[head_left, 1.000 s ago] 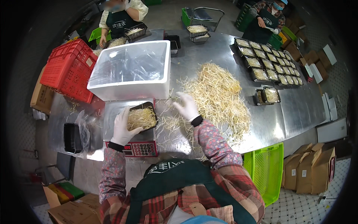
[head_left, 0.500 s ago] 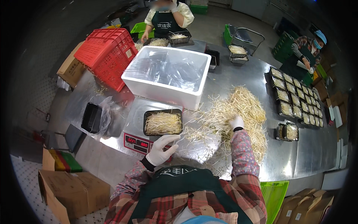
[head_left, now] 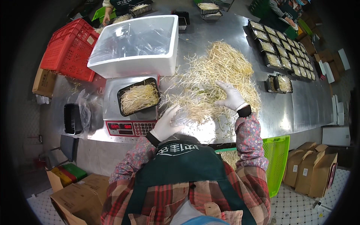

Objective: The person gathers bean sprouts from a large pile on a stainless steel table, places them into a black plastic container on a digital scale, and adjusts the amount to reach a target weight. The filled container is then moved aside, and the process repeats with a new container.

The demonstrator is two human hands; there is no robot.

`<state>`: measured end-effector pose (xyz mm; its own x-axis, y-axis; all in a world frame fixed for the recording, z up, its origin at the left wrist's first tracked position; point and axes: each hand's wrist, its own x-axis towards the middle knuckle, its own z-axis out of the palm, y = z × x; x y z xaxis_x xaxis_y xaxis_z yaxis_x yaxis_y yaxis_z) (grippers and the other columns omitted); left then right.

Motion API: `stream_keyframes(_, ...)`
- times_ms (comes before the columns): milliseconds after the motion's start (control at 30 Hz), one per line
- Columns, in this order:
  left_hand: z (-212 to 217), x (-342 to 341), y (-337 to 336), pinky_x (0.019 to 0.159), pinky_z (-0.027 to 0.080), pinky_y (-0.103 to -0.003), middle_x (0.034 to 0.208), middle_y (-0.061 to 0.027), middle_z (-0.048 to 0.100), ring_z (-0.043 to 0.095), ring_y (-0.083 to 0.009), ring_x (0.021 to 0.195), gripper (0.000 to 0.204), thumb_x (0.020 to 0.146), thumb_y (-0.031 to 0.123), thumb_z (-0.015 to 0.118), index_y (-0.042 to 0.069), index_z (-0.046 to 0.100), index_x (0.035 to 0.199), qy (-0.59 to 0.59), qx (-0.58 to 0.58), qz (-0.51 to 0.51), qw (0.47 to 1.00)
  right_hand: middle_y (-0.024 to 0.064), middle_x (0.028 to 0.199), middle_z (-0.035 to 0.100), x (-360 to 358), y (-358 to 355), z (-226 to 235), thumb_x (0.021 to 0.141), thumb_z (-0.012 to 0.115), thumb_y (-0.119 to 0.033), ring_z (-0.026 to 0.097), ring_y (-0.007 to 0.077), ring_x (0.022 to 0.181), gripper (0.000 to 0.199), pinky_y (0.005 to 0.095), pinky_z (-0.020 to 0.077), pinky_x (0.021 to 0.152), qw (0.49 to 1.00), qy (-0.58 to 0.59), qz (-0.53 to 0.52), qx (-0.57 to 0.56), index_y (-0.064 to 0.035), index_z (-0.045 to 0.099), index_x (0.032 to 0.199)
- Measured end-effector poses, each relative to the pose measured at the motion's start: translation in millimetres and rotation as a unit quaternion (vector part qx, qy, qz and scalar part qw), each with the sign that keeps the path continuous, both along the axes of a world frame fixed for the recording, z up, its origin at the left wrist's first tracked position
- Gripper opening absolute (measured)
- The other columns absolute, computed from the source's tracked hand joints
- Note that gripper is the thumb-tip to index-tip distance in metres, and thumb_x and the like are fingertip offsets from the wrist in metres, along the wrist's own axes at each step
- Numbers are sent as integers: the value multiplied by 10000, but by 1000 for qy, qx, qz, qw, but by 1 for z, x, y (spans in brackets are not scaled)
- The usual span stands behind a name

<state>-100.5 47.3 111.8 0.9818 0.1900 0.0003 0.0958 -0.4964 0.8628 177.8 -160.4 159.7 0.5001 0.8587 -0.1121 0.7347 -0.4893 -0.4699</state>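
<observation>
In the head view, a person in a green apron and plaid shirt works at a long stainless steel table (head_left: 300, 108). A loose heap of pale bean sprouts (head_left: 221, 71) is spread over the middle of the table. The right hand (head_left: 231, 96), in a white glove, lies palm down on the near edge of the heap, fingers spread and open — it clasps nothing that can be made out. The left hand (head_left: 167, 125), also white-gloved, rests at the near left fringe of the sprouts, just beside the scale; its fingers are curled, but whether they pinch any sprouts cannot be told.

Left of the heap stands a grey digital weighing scale with a red display (head_left: 129, 112), and on its platform sits a black rectangular plastic tray (head_left: 138, 98) partly filled with sprouts. Just behind the scale is a large white foam box lined with clear plastic film (head_left: 137, 43). A red plastic crate (head_left: 71, 48) stands further left, beyond the table edge, and an empty black tray (head_left: 72, 118) lies near the table's left end.

Along the far right of the table — well apart from the hands — rows of filled black trays (head_left: 275, 47) are lined up. A bright green plastic basket (head_left: 276, 157) sits below the table's near edge, with brown cardboard boxes (head_left: 311, 165) on the floor to its right.
</observation>
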Motion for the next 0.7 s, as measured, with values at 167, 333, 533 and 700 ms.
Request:
stream_keyframes(167,-35,9,-6,991,470,-419,1562,-216,208,441,-392,1311,1062,697,306,827,61,209,1525,109,89,-75,987,218,1494,385,-19,-60,-60,626,873,-393,386,363,1373,1048,419,350,1124,992,-4,-120,-45,-90,358,1488)
stream_keyframes(333,-59,58,-35,895,528,-432,1564,-185,207,528,-393,1208,1202,614,330,858,102,126,1540,127,278,-144,941,209,1550,270,-84,-24,-100,566,898,-388,353,380,1383,1224,475,375,1094,983,-68,-72,-152,-94,202,1530)
stream_keyframes(533,-106,81,-17,749,546,-410,1049,-124,627,665,-329,857,463,763,233,751,146,629,1201,76,237,-39,968,149,1123,667,-60,-30,-150,782,714,-235,636,340,1002,331,413,516,880,991,11,-125,-41,-116,705,1091)
stream_keyframes(700,-104,44,10,721,538,-382,944,-94,653,665,-302,826,307,780,210,745,117,708,1070,40,163,20,986,152,928,690,-41,-65,-111,773,753,-282,680,313,858,283,401,543,786,970,32,-238,40,-106,739,994)
